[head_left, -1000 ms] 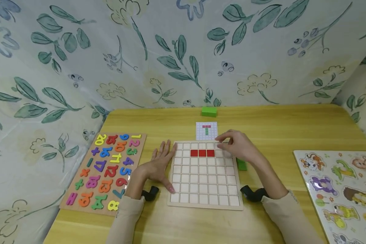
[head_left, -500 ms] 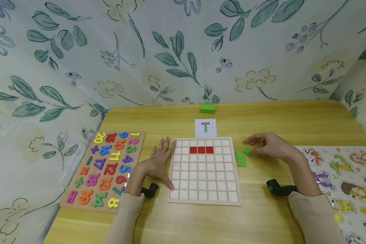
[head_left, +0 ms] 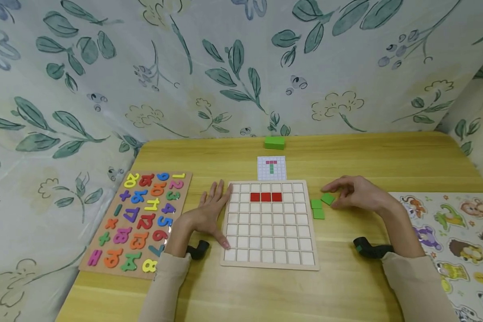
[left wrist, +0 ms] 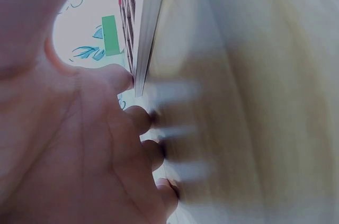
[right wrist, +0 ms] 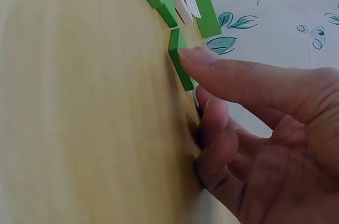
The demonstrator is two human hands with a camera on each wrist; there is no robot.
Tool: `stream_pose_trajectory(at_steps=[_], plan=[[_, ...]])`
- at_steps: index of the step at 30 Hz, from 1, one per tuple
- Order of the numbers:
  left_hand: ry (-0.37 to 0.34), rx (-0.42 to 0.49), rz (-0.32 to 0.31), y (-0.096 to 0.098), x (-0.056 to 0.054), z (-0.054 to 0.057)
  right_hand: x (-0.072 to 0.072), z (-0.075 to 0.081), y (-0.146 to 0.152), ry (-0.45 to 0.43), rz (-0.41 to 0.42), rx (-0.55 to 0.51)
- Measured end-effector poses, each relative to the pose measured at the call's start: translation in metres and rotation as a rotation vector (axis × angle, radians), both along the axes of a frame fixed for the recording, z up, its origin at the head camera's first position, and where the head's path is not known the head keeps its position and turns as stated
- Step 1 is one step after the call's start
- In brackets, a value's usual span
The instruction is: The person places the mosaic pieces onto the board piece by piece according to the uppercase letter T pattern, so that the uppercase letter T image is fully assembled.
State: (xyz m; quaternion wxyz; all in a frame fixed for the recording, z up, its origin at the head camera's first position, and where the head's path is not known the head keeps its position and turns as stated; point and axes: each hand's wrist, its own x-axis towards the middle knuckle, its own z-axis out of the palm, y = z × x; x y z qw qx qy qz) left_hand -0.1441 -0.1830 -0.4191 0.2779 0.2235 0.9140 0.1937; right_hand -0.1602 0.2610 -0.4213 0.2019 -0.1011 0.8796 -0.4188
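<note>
In the head view a square-grid wooden board (head_left: pixel 271 230) lies mid-table, with three red tiles (head_left: pixel 266 197) in a row near its top. My left hand (head_left: pixel 204 214) rests with spread fingers along the board's left edge, thumb on the lower left rim. To the right of the board, my right hand (head_left: pixel 358 194) holds a green tile (head_left: pixel 328 199) between thumb and index finger, down at the tabletop. In the right wrist view the thumb touches this green tile (right wrist: pixel 180 60); the index fingertip is hidden. Two more green tiles (head_left: pixel 317 209) lie against the board's right edge.
Behind the board lie a pattern card (head_left: pixel 271 168) showing a red and green T and a green block (head_left: pixel 274 143). A number puzzle board (head_left: pixel 137 223) is on the left. An animal puzzle board (head_left: pixel 455 241) sits at the right, partly under the right forearm.
My right hand has moved from the board's upper right corner to the green tiles on the right and has taken hold of one. My left hand stays at the board's edge.
</note>
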Motion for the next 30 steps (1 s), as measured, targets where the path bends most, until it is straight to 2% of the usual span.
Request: stream_pose_trajectory(at_steps=[7, 13, 22, 27, 30], plan=[[0.006, -0.004, -0.002, -0.001, -0.002, 0.000, -0.004, 0.000, -0.006, 0.051, 0.003, 0.039], [0.002, -0.003, 0.000, 0.000, -0.001, 0.002, -0.004, -0.001, -0.012, 0.071, -0.041, 0.101], [0.001, -0.008, 0.006, -0.001, -0.001, 0.000, -0.005, -0.002, -0.013, 0.092, -0.066, 0.109], [0.003, -0.014, 0.006, -0.001, -0.001, -0.001, -0.004, 0.004, -0.022, 0.167, -0.134, 0.132], [0.001, -0.014, 0.006, -0.001, -0.001, -0.001, -0.002, 0.010, -0.035, 0.223, -0.139, 0.116]])
